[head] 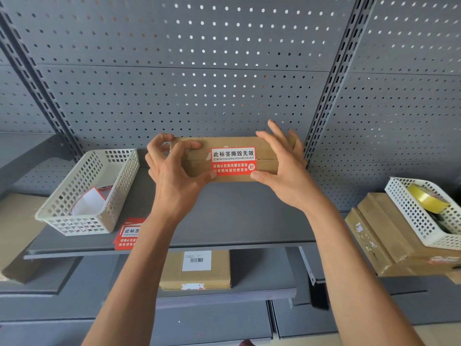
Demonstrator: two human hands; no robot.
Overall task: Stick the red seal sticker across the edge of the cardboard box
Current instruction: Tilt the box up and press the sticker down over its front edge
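A flat brown cardboard box [265,148] is held up above the grey shelf, one narrow side facing me. A red and white seal sticker [233,161] lies across the seam on that side, white half above the seam, red half below. My left hand [174,168] grips the box's left end, thumb at the sticker's lower left corner. My right hand [282,168] grips the right end, thumb pressing the sticker's lower right corner.
A stack of spare red stickers [127,233] lies on the grey shelf [224,221] beside a white basket [87,193]. At the right, a second white basket [424,211] with yellow tape sits on cardboard boxes. Another box [194,269] lies on the lower shelf. Pegboard behind.
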